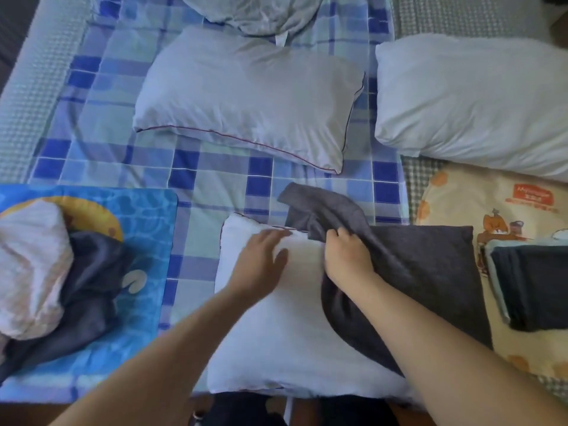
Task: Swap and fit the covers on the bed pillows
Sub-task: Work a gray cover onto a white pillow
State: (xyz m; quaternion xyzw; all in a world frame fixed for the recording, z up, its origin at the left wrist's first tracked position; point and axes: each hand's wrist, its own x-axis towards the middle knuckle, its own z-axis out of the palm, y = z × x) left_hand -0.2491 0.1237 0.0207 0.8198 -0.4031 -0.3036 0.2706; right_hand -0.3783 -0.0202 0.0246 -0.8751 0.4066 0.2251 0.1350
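Observation:
A white pillow [276, 339] lies at the bed's near edge, its right part inside a dark grey cover [430, 272]. My right hand [344, 253] grips the bunched open edge of that cover on top of the pillow. My left hand [261, 259] rests flat with straight fingers on the bare white part, near its far edge. A second bare pillow with dark piping [246, 96] lies further back on the checked sheet, and a third white pillow [473, 99] lies at the back right.
A heap of pink and dark grey cloth [61, 278] sits on a blue cartoon mat [147, 229] at the left. Folded dark fabric [534, 287] rests on a cartoon-print blanket [491, 204] at the right. A crumpled grey cover [255, 10] lies at the back.

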